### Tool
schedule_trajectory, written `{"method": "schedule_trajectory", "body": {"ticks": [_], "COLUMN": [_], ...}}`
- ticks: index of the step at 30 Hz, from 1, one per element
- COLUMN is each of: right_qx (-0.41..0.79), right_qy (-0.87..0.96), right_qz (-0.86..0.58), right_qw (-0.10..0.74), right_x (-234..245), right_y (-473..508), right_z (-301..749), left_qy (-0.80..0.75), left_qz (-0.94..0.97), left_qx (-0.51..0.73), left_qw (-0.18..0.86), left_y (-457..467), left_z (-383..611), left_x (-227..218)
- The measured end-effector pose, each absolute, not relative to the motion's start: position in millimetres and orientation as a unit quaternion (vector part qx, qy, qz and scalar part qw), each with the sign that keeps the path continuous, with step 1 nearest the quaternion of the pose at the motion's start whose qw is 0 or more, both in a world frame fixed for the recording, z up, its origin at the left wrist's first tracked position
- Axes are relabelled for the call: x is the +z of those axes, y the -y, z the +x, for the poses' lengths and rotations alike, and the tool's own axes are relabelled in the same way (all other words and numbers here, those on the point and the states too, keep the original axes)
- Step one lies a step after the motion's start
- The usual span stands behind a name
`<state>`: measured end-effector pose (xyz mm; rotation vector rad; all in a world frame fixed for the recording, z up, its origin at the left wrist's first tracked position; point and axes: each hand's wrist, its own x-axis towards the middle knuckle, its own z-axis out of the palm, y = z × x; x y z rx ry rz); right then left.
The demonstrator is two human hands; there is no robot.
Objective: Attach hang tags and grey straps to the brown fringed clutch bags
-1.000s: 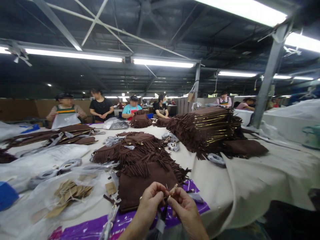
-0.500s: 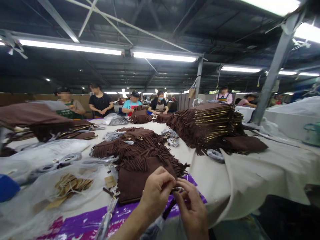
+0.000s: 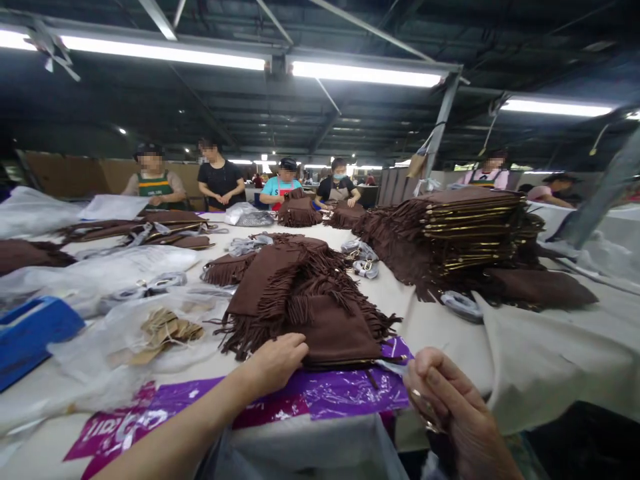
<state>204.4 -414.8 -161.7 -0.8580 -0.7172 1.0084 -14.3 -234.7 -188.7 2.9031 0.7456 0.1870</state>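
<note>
My left hand (image 3: 274, 359) reaches forward over the purple plastic sheet (image 3: 345, 392). Its fingers are curled on the near left corner of the top brown fringed bag (image 3: 330, 333), which lies on a loose pile of such bags (image 3: 285, 280). My right hand (image 3: 443, 403) is low at the table's near edge, right of the bag, closed in a fist. A small metal ring glints at its fingers; what it holds is hidden. A thin strip runs from the bag's near right corner toward that hand.
A tall stack of brown fringed bags (image 3: 470, 230) stands at the right. Wrapped chains (image 3: 364, 265) lie beside it. A clear bag of paper tags (image 3: 167, 330) and a blue box (image 3: 35, 333) are at the left. Several co-workers (image 3: 220, 180) stand across the table.
My hands were together, working a small clasp in front of me. Now they are apart: the left has gone forward onto the bag, the right has dropped to the lower right. The view has shifted left.
</note>
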Motion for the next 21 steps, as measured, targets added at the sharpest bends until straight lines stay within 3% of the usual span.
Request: {"method": "schedule_trajectory", "body": {"ticks": [6, 9, 16, 19, 21], "right_qx": [0.573, 0.486, 0.14, 0.086, 0.102], "right_qy": [0.417, 0.528, 0.712, 0.717, 0.71], "right_qz": [-0.48, -0.562, -0.656, -0.681, -0.681], "right_qw": [0.517, 0.412, 0.205, 0.124, 0.146], "right_x": [-160.4, -165.1, -166.5, -170.5, -176.6], "right_y": [387.2, 360.4, 325.2, 311.6, 300.8], "right_z": [196.1, 192.1, 148.7, 131.5, 126.4], "left_qy": [-0.312, -0.305, -0.305, -0.323, -0.337], "left_qz": [0.923, 0.915, 0.885, 0.866, 0.854], "left_qx": [0.135, 0.161, 0.192, 0.194, 0.19], "left_qw": [0.181, 0.21, 0.295, 0.329, 0.35], "left_y": [203.6, 191.7, 173.4, 162.7, 155.9], "left_z": [-6.2, -6.1, -9.3, -8.0, -5.8], "left_x": [-161.9, -156.6, -175.5, -184.8, -191.7]}}
